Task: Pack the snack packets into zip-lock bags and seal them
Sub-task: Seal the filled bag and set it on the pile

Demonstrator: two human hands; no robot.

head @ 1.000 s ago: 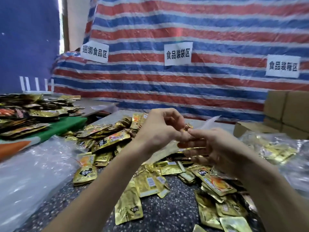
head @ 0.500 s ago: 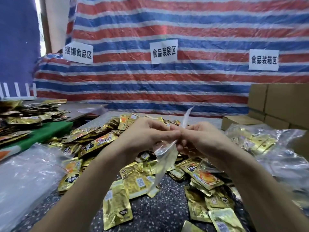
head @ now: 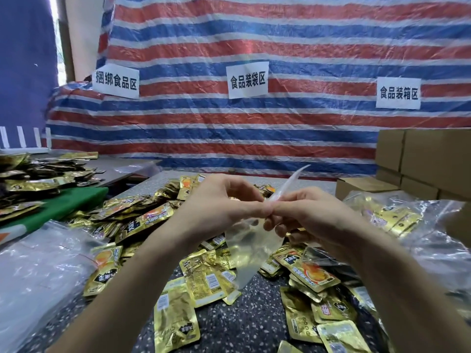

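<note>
I had my left hand (head: 216, 210) and right hand (head: 313, 215) pinched together on the mouth of a clear, empty zip-lock bag (head: 251, 248), held above the middle of the bench (head: 249, 324). The thin film could have slipped, leaving the mouth stuck shut. Gold foil snack packets (head: 204, 278) littered the speckled dark bench; a striped red-white-blue tarpaulin (head: 254, 128) and brown cardboard boxes (head: 423, 154) stood behind.

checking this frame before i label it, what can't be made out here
Head view only:
- Whether the clear bag is open or holds anything: both hands pinch its top and cover it.
- The left hand and right hand grip: fingertips overlap.
- Small print on the gold packets: too small, blurred.
- Contents of the bags at right: crinkled plastic, cut off by the edge.
- Boxes: cut off at right.
</note>
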